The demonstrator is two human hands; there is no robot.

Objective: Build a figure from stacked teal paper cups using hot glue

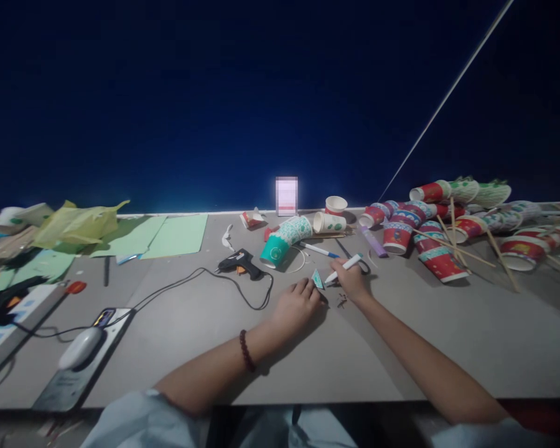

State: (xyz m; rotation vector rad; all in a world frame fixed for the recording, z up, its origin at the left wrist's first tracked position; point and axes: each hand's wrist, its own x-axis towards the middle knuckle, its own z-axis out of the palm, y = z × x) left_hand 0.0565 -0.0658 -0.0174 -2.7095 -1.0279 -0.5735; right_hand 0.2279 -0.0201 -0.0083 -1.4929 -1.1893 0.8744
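Note:
Over the middle of the grey table, my right hand (352, 280) is closed round a white marker (344, 269), its tip pointing down and left. My left hand (301, 303) rests low on the tabletop with curled fingers, pinching a small teal-and-white triangular piece (317, 279) at its fingertips. The marker's tip is close to this piece; whether they touch I cannot tell. Small dark scraps (341, 301) lie just below my right hand. Beyond both hands is a bent chain of paper cups (289, 233) ending in a teal cup, with a blue-and-white pen (320, 250) beside it.
A black glue gun (245, 264) lies left of my hands, its cord running toward a white power strip (23, 323). Chained red and patterned cups (441, 252) with wooden sticks crowd the right. Green paper (175, 236), a yellow bag (79, 227) and a phone (70, 379) occupy the left.

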